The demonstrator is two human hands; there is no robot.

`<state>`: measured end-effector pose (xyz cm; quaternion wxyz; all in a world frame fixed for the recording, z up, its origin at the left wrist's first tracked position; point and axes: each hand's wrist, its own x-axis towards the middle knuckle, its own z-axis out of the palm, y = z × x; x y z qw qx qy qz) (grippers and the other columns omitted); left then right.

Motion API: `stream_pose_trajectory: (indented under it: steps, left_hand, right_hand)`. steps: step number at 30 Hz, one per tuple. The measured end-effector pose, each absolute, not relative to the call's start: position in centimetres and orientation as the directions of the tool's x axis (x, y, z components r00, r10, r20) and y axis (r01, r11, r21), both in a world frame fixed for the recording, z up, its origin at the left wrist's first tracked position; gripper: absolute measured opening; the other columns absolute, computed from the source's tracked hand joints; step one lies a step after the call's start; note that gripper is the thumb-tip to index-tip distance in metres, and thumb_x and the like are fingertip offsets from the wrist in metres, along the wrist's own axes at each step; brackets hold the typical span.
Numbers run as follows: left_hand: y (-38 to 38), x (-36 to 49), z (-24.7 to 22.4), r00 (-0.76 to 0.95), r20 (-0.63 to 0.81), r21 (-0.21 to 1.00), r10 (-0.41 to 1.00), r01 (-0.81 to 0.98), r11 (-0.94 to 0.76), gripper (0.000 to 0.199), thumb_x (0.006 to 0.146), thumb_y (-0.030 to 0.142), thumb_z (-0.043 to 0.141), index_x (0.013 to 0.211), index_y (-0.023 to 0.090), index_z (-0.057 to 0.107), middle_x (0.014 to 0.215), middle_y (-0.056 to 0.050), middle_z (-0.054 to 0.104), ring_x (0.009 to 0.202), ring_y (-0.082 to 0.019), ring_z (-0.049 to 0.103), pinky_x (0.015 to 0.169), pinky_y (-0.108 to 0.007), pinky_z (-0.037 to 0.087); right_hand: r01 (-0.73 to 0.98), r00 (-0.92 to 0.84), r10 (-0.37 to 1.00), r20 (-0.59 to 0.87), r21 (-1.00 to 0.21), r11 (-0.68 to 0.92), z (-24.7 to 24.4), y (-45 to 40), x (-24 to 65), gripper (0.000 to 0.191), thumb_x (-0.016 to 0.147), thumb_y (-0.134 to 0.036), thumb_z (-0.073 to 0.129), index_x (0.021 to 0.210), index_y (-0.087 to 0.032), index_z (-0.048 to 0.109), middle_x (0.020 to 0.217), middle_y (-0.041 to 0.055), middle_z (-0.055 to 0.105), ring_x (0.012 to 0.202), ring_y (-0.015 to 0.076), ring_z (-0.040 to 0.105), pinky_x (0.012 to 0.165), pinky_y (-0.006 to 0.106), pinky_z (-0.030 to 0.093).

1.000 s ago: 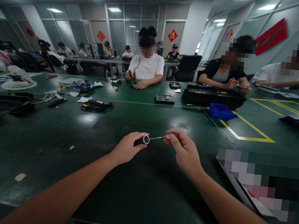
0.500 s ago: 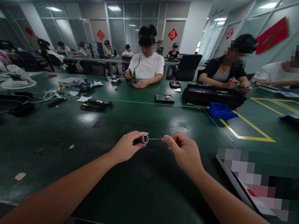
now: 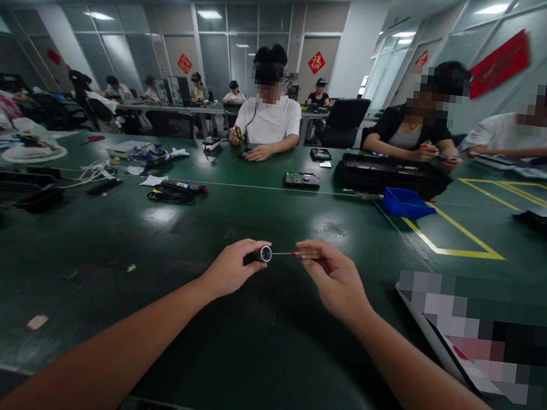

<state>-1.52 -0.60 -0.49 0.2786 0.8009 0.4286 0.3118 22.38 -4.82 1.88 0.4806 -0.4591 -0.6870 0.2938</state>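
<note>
My left hand is closed round a small dark cylinder with a pale ring at its end, which faces right. Most of the cylinder's body is hidden by my fingers. In my right hand is a screwdriver with a clear handle and a red collar, held between thumb and fingers. Its thin metal shaft points left, and the tip meets the ringed end of the cylinder. Whether the tip sits inside it I cannot tell. Both hands are above the green table.
A pale flat panel, partly blurred out, lies right of my right arm. Farther off are a coiled black cable, a circuit-board drive, a blue bin and a long black casing. Several people work opposite.
The fingers of my right hand have loosened and shifted on the screwdriver, so more of its clear handle shows. My left hand and the cylinder have stayed in place.
</note>
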Motion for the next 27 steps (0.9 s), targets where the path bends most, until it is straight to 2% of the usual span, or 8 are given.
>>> stream_pose_trajectory:
  steps: [5, 9, 12, 17, 20, 22, 24, 27]
  left_hand:
    - [-0.57, -1.42, -0.53, 0.439, 0.262, 0.716, 0.859, 0.509, -0.478, 0.042, 0.089, 0.020, 0.069, 0.130, 0.028, 0.063, 0.124, -0.003, 0.066, 0.117, -0.022, 0.059, 0.105, -0.039, 0.045]
    - [-0.48, -1.42, -0.66, 0.438, 0.275, 0.718, 0.856, 0.498, -0.486, 0.041, 0.088, 0.019, 0.070, 0.128, 0.027, 0.064, 0.123, -0.003, 0.066, 0.116, -0.022, 0.060, 0.105, -0.038, 0.045]
    - [-0.41, -1.47, -0.77, 0.442, 0.288, 0.715, 0.850, 0.491, -0.497, 0.042, 0.087, 0.018, 0.070, 0.128, 0.027, 0.064, 0.123, -0.003, 0.066, 0.116, -0.021, 0.060, 0.105, -0.038, 0.045]
    - [-0.41, -1.43, -0.80, 0.438, 0.284, 0.715, 0.853, 0.496, -0.492, 0.042, 0.088, 0.017, 0.069, 0.129, 0.027, 0.064, 0.123, -0.003, 0.066, 0.115, -0.022, 0.061, 0.105, -0.039, 0.047]
    - [-0.44, -1.39, -0.79, 0.445, 0.277, 0.713, 0.852, 0.499, -0.492, 0.042, 0.088, 0.017, 0.070, 0.128, 0.028, 0.064, 0.124, -0.003, 0.066, 0.116, -0.021, 0.061, 0.105, -0.039, 0.047]
    - [-0.47, -1.40, -0.77, 0.451, 0.272, 0.713, 0.850, 0.499, -0.493, 0.042, 0.087, 0.017, 0.070, 0.128, 0.027, 0.065, 0.124, -0.003, 0.066, 0.116, -0.021, 0.061, 0.106, -0.038, 0.047]
    - [-0.49, -1.45, -0.73, 0.451, 0.273, 0.710, 0.850, 0.502, -0.494, 0.042, 0.088, 0.018, 0.070, 0.128, 0.027, 0.065, 0.124, -0.003, 0.066, 0.115, -0.021, 0.061, 0.105, -0.038, 0.047]
    - [-0.51, -1.50, -0.68, 0.450, 0.276, 0.703, 0.849, 0.508, -0.498, 0.042, 0.088, 0.018, 0.070, 0.128, 0.027, 0.064, 0.124, -0.003, 0.066, 0.115, -0.021, 0.061, 0.105, -0.039, 0.047]
  right_hand:
    - [0.385, -0.168, 0.917, 0.363, -0.832, 0.400, 1.98, -5.02, 22.35, 0.033, 0.094, -0.033, 0.058, 0.126, -0.027, 0.063, 0.102, 0.0040, 0.074, 0.090, 0.0218, 0.069, 0.079, 0.036, 0.053]
    - [0.463, -0.122, 0.943, 0.310, -0.822, 0.331, 2.46, -5.01, 22.15, 0.043, 0.101, -0.050, 0.042, 0.126, -0.023, 0.065, 0.066, -0.0010, 0.065, 0.061, 0.0177, 0.064, 0.060, 0.031, 0.048]
    - [0.532, -0.099, 0.949, 0.298, -0.790, 0.304, 2.69, -4.99, 22.03, 0.045, 0.103, -0.047, 0.036, 0.119, -0.021, 0.069, 0.054, -0.0037, 0.056, 0.051, 0.0159, 0.058, 0.055, 0.029, 0.043]
    - [0.519, -0.149, 0.923, 0.356, -0.766, 0.379, 2.43, -5.05, 22.20, 0.042, 0.098, -0.030, 0.047, 0.138, -0.022, 0.053, 0.090, 0.0037, 0.070, 0.077, 0.0189, 0.066, 0.071, 0.033, 0.049]
    - [0.483, -0.185, 0.925, 0.332, -0.789, 0.380, 2.28, -5.05, 22.31, 0.048, 0.098, -0.034, 0.050, 0.145, -0.024, 0.045, 0.104, 0.0061, 0.071, 0.088, 0.0208, 0.068, 0.077, 0.036, 0.051]
    - [0.492, -0.180, 0.937, 0.300, -0.797, 0.350, 2.28, -4.97, 22.32, 0.048, 0.101, -0.042, 0.045, 0.146, -0.024, 0.045, 0.090, 0.0038, 0.071, 0.080, 0.0208, 0.068, 0.072, 0.035, 0.051]
    - [0.533, -0.144, 0.950, 0.276, -0.788, 0.310, 2.33, -4.84, 22.27, 0.046, 0.103, -0.048, 0.038, 0.137, -0.022, 0.055, 0.072, 0.0009, 0.066, 0.068, 0.0201, 0.066, 0.064, 0.034, 0.048]
    - [0.575, -0.106, 0.958, 0.265, -0.770, 0.277, 2.46, -4.75, 22.17, 0.045, 0.103, -0.047, 0.035, 0.124, -0.022, 0.065, 0.063, 0.0000, 0.061, 0.060, 0.0191, 0.063, 0.058, 0.033, 0.045]
